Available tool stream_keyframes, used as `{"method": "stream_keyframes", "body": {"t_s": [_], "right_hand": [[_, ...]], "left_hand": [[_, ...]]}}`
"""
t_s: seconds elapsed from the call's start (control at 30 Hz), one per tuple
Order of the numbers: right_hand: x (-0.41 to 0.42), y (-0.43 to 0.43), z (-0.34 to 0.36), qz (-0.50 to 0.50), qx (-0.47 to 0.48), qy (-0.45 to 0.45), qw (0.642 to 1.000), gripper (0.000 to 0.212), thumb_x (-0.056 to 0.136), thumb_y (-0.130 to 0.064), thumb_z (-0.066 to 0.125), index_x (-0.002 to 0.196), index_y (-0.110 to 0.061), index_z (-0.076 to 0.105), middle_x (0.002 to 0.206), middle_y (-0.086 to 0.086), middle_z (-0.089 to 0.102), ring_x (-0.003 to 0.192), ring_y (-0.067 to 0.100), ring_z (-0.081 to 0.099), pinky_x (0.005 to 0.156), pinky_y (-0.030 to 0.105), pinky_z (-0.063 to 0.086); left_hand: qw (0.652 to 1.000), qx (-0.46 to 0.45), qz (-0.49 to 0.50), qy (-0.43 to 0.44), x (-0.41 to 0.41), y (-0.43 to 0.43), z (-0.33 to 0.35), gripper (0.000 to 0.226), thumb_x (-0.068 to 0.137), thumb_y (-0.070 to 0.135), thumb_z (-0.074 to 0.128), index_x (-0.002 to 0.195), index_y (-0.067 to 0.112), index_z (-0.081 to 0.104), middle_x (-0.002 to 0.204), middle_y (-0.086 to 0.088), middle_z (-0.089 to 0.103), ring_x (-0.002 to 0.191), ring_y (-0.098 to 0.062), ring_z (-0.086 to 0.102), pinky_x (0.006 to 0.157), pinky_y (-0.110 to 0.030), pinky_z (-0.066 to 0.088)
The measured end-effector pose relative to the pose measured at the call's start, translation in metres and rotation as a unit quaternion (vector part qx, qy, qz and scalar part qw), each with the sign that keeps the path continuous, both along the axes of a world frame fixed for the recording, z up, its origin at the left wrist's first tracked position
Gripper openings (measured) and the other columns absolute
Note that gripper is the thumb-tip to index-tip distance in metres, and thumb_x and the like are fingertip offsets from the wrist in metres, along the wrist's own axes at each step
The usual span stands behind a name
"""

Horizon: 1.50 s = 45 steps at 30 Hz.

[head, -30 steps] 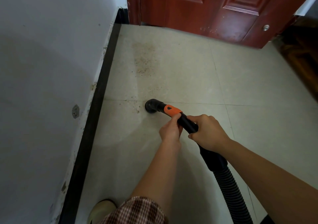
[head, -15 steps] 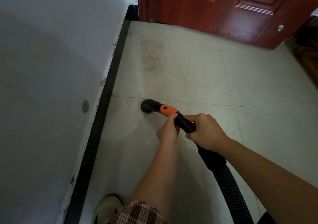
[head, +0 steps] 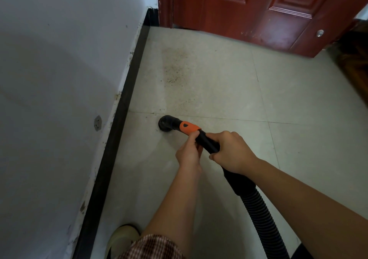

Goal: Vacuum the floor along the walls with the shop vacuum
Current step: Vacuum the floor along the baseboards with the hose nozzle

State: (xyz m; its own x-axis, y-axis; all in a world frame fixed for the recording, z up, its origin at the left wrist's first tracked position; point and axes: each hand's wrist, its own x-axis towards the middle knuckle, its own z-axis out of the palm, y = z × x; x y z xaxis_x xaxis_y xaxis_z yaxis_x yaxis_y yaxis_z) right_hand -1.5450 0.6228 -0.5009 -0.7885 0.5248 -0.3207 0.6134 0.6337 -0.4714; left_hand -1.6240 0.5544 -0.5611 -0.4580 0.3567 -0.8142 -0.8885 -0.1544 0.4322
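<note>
From five o'clock the ribbed black vacuum hose [head: 264,225] climbs to our right hand [head: 231,153], clenched round the black plastic wand [head: 207,140]. Our left hand [head: 189,153] grips it just behind the orange collar [head: 189,127]. The round black nozzle [head: 166,123] rests on the cream tiled floor [head: 298,159] near the black skirting board [head: 119,123] at nine o'clock. At twelve we see a speckled dirt patch [head: 173,69] before the red-brown panelled door [head: 258,10].

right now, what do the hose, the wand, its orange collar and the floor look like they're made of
Hose: likely black flexible plastic, by its ribs and bend.
Wand: smooth hard black plastic, dull sheen.
Orange collar: matte plastic or rubber; cannot tell which.
Floor: pale tile, probably glazed ceramic, given grout lines and soft sheen.
</note>
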Motion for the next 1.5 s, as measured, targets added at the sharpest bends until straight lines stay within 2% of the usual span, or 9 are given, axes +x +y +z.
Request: {"method": "stream_keyframes", "body": {"t_s": [0.23, 0.43, 0.5, 0.67, 0.8, 0.97, 1.03, 1.3, 1.5], "right_hand": [[0.027, 0.019, 0.007, -0.048, 0.019, -0.017, 0.999, 0.032, 0.077, -0.002, 0.061, 0.103, -0.020, 0.068, 0.072, 0.010, 0.064, 0.066, 0.027, 0.063, 0.061, 0.035, 0.053], [0.048, 0.030, 0.013, -0.072, 0.023, -0.036, 0.997, 0.028, 0.078, -0.003, 0.062, 0.100, -0.019, 0.068, 0.070, 0.008, 0.063, 0.066, 0.026, 0.062, 0.055, 0.028, 0.047], [0.054, 0.033, 0.015, -0.074, 0.024, -0.040, 0.996, 0.028, 0.077, -0.003, 0.063, 0.100, -0.018, 0.068, 0.069, 0.008, 0.062, 0.066, 0.026, 0.062, 0.054, 0.026, 0.045], [0.061, 0.033, 0.018, -0.053, 0.019, -0.043, 0.997, 0.032, 0.075, -0.004, 0.064, 0.103, -0.017, 0.069, 0.070, 0.009, 0.064, 0.067, 0.027, 0.062, 0.061, 0.035, 0.052], [0.058, 0.028, 0.016, -0.029, 0.001, -0.044, 0.999, 0.031, 0.074, -0.004, 0.064, 0.099, -0.021, 0.069, 0.066, 0.007, 0.061, 0.059, 0.022, 0.055, 0.053, 0.028, 0.044], [0.047, 0.020, 0.012, -0.006, 0.001, -0.038, 0.999, 0.022, 0.074, -0.004, 0.065, 0.091, -0.018, 0.066, 0.062, 0.003, 0.056, 0.059, 0.023, 0.053, 0.053, 0.028, 0.040], [0.041, 0.017, 0.011, 0.001, 0.002, -0.035, 0.999, 0.020, 0.074, -0.004, 0.064, 0.089, -0.017, 0.065, 0.064, 0.005, 0.058, 0.062, 0.025, 0.056, 0.056, 0.032, 0.044], [0.017, 0.007, 0.005, 0.010, -0.001, -0.025, 1.000, 0.023, 0.076, -0.004, 0.063, 0.094, -0.018, 0.065, 0.072, 0.008, 0.062, 0.069, 0.028, 0.060, 0.063, 0.037, 0.051], [0.002, 0.000, 0.000, 0.020, -0.009, -0.018, 1.000, 0.023, 0.076, -0.004, 0.065, 0.095, -0.017, 0.066, 0.073, 0.009, 0.064, 0.069, 0.028, 0.062, 0.064, 0.037, 0.052]], "left_hand": [[0.999, 0.016, -0.046, -0.017, 0.025, 0.028, 0.006, 0.019, 0.081, 0.015, 0.075, 0.096, 0.004, 0.072, 0.093, -0.008, 0.075, 0.087, -0.015, 0.072, 0.088, -0.025, 0.055], [0.997, 0.023, -0.065, -0.024, 0.046, 0.043, 0.011, 0.022, 0.081, 0.014, 0.075, 0.100, 0.002, 0.071, 0.096, -0.011, 0.075, 0.091, -0.017, 0.072, 0.091, -0.027, 0.055], [0.998, 0.023, -0.061, -0.027, 0.051, 0.045, 0.012, 0.023, 0.080, 0.012, 0.075, 0.100, 0.001, 0.071, 0.096, -0.012, 0.074, 0.090, -0.018, 0.072, 0.088, -0.026, 0.056], [0.998, 0.024, -0.040, -0.030, 0.060, 0.037, 0.011, 0.024, 0.078, 0.010, 0.074, 0.100, 0.001, 0.071, 0.097, -0.010, 0.075, 0.081, -0.016, 0.074, 0.082, -0.025, 0.058], [0.999, 0.010, -0.012, -0.030, 0.060, 0.026, 0.008, 0.019, 0.076, 0.010, 0.075, 0.093, 0.002, 0.071, 0.087, -0.007, 0.075, 0.073, -0.014, 0.074, 0.075, -0.024, 0.059], [1.000, -0.002, 0.007, -0.019, 0.050, 0.017, 0.006, 0.022, 0.075, 0.011, 0.075, 0.094, 0.002, 0.071, 0.086, -0.007, 0.075, 0.077, -0.015, 0.074, 0.080, -0.027, 0.059], [1.000, 0.001, 0.013, -0.018, 0.044, 0.013, 0.005, 0.021, 0.076, 0.010, 0.075, 0.094, 0.001, 0.070, 0.087, -0.007, 0.075, 0.081, -0.017, 0.074, 0.082, -0.028, 0.059], [1.000, 0.007, 0.022, -0.010, 0.020, 0.001, 0.002, 0.021, 0.076, 0.011, 0.075, 0.095, 0.002, 0.070, 0.078, -0.004, 0.076, 0.074, -0.014, 0.074, 0.077, -0.025, 0.059], [0.999, -0.008, 0.040, -0.006, 0.005, -0.006, -0.001, 0.021, 0.076, 0.009, 0.075, 0.094, 0.001, 0.069, 0.084, -0.009, 0.076, 0.075, -0.015, 0.074, 0.079, -0.027, 0.060]]}}
